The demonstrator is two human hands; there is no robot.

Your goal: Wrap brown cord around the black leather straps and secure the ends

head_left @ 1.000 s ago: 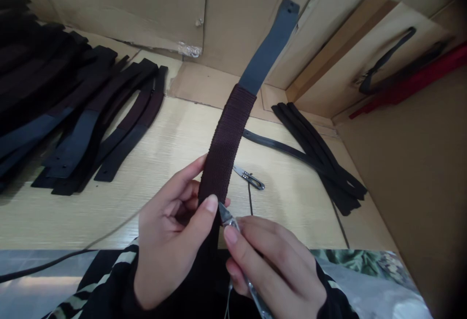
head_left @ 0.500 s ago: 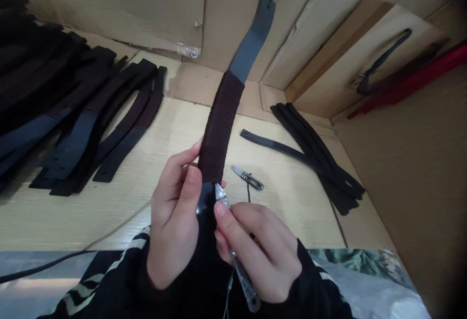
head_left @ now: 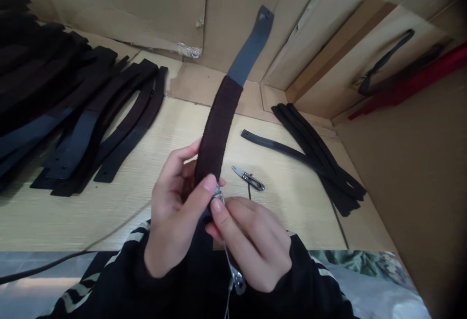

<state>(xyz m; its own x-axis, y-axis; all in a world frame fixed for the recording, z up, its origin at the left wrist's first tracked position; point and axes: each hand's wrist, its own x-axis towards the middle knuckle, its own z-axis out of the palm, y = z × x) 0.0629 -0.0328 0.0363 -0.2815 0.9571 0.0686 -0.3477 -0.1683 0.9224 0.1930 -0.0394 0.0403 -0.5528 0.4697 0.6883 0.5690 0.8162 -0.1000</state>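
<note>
A curved flat dark strip (head_left: 251,46), its middle wrapped in dark brown cord (head_left: 218,127), stands tilted in front of me. My left hand (head_left: 173,217) is closed round its lower part, fingers behind and thumb across the front at the wrapping's lower edge. My right hand (head_left: 257,246) pinches a small metal knife-like tool (head_left: 238,280). The tool's tip is at the wrapping's lower edge, mostly hidden by my left thumb. A thin string (head_left: 228,297) hangs beside the tool's handle.
Wrapped strips (head_left: 83,129) lie piled at the left. Several plain dark strips (head_left: 310,158) cross at the right. Thread snips (head_left: 251,179) lie on the table (head_left: 138,163) by my right hand. Cardboard panels (head_left: 408,173) border the back and right. A cord (head_left: 47,264) trails off left.
My left thumb has moved right, over the tool's tip. My right hand and the tool have shifted slightly up and left. The strip's far end has dipped a little.
</note>
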